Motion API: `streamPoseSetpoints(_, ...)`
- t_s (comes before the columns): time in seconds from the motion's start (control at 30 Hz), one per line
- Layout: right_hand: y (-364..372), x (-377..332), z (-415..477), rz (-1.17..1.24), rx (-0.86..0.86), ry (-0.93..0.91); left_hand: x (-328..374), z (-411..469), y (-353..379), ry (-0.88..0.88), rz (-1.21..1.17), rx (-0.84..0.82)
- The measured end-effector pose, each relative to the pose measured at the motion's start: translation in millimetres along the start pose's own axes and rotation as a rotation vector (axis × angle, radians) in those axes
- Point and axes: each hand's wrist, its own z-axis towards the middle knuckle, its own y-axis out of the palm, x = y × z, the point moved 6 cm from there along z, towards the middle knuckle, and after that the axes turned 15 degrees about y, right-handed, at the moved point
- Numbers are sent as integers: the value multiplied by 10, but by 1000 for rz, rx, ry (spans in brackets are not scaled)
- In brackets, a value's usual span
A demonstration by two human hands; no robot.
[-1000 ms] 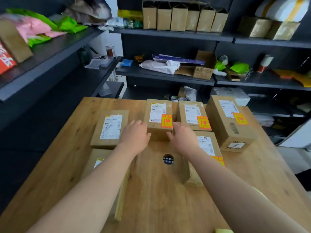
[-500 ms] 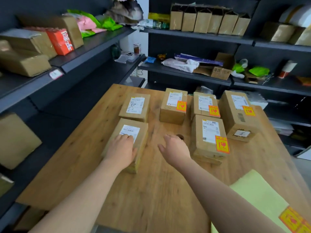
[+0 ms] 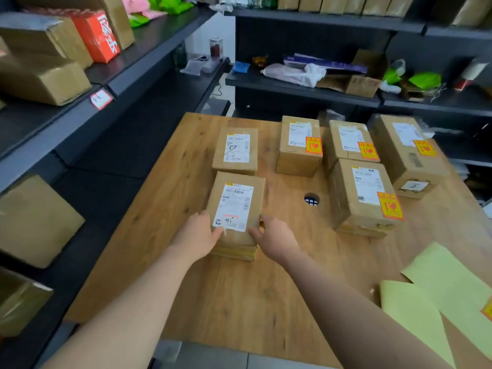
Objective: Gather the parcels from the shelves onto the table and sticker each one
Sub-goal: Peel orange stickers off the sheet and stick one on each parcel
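Several brown cardboard parcels lie on the wooden table (image 3: 266, 302). The nearest parcel (image 3: 237, 206) has a white label and no orange sticker. My left hand (image 3: 198, 235) grips its near left corner and my right hand (image 3: 275, 239) grips its near right corner. Behind it lies a second unstickered parcel (image 3: 235, 150). To the right, several parcels carry orange fragile stickers: one at the back middle (image 3: 299, 145), one beside it (image 3: 348, 143), a long one at far right (image 3: 407, 153) and a closer one (image 3: 363, 193). Yellow sticker backing sheets (image 3: 436, 296) lie at the near right.
Dark shelves on the left hold more cardboard boxes (image 3: 40, 75) and an orange box (image 3: 98, 35). Back shelves (image 3: 306, 89) carry bags, a small carton and green items. A round cable hole (image 3: 311, 199) sits in the table's middle.
Both hands drew back from the far parcels and came onto the near unstickered parcel, the right hand closing on its right corner. The view shifted left and back.
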Motion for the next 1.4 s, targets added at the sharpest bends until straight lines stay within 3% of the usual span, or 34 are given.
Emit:
streamPoseSetpoints(0.33,-321,544,-467,107,141,101,512,-312,70,201,-129,108)
streamPoseSetpoints(0.67,-531,1378,-1046,88,165,205,1206,-773,575,287,-153,38)
streamPoseSetpoints(1.03,-475,1886,-1139,82,116,191,1565,-994,865,216,-61,47)
streamPoseSetpoints(1.2,-817,2304,-1144,-16,157,191,2047,-947,867,307,132,143)
streamPoseSetpoints(1.4,-1394,3295,-1143,-85,221,291,3015,-793,1245,384,140,48)
